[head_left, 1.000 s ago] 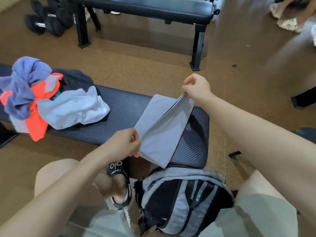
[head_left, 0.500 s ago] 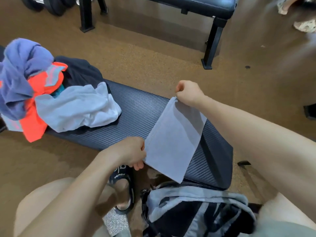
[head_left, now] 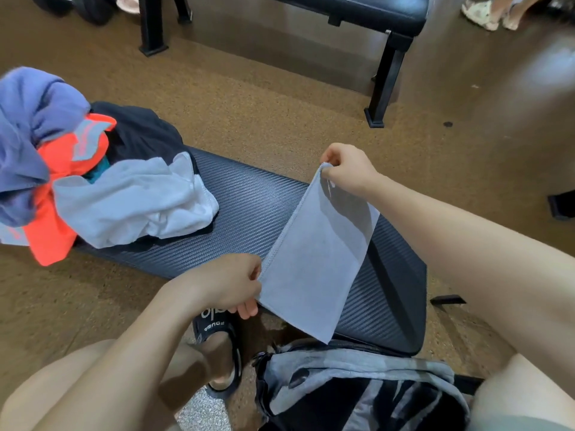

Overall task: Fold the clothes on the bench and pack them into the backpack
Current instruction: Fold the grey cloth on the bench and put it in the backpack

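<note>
A folded light grey cloth (head_left: 317,253) lies over the right end of the dark ribbed bench (head_left: 249,206). My left hand (head_left: 227,283) pinches its near left corner and my right hand (head_left: 345,168) pinches its far corner. On the bench's left end sits a pile of unfolded clothes (head_left: 77,178): a purple-blue garment, an orange one, a black one and a pale blue one. A grey and black backpack (head_left: 357,393) stands on the floor right below the cloth, between my knees.
A second black bench (head_left: 385,17) stands across the brown floor. Dumbbells (head_left: 90,10) lie at the top left. Another person's feet (head_left: 491,14) show at the top right. My sandalled foot (head_left: 217,340) rests beside the backpack.
The cloth's upper flap has been folded over flat, so it now lies as one narrow rectangle. Both hands still hold its corners.
</note>
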{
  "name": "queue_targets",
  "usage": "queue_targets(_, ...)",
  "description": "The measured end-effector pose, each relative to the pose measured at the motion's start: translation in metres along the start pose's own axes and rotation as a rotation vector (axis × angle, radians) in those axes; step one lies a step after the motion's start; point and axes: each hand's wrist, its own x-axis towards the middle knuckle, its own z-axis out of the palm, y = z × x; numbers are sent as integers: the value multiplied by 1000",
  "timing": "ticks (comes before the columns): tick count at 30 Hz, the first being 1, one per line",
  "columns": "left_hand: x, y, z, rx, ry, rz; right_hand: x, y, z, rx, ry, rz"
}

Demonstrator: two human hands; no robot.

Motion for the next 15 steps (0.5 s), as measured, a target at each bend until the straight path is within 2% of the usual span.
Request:
queue_targets(8, 6, 1, 3, 123, 60, -65, 0, 11, 24, 27, -5, 105)
queue_targets(15, 8, -2, 2, 52, 72, -47, -4, 5, 20, 44, 69, 104)
